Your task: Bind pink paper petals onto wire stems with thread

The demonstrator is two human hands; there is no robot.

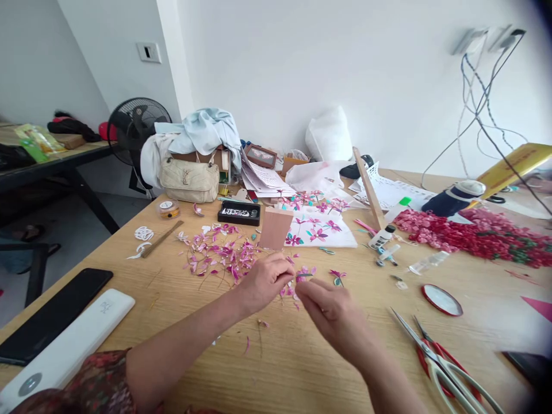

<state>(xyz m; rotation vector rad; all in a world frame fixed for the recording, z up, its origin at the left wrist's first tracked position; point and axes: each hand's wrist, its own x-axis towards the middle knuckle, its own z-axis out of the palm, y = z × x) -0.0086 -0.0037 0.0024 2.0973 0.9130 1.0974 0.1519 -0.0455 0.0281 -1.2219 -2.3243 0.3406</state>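
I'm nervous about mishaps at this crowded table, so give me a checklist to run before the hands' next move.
1. Left hand and right hand close together: ok.
2. Narrow grey-green piece between them securely held: cannot tell; contact is unclear.
3. Long silver scissors with cream handles apart from right hand: ok.
4. Loose pink-purple petal pieces gathered tidily: not ok; scattered across the light wooden table.
5. Small translucent bottle, black cap on: ok.

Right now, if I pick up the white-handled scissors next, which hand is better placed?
Probably your right hand: it is nearer the white-handled scissors, which lie off to its right; your left hand is farther away.
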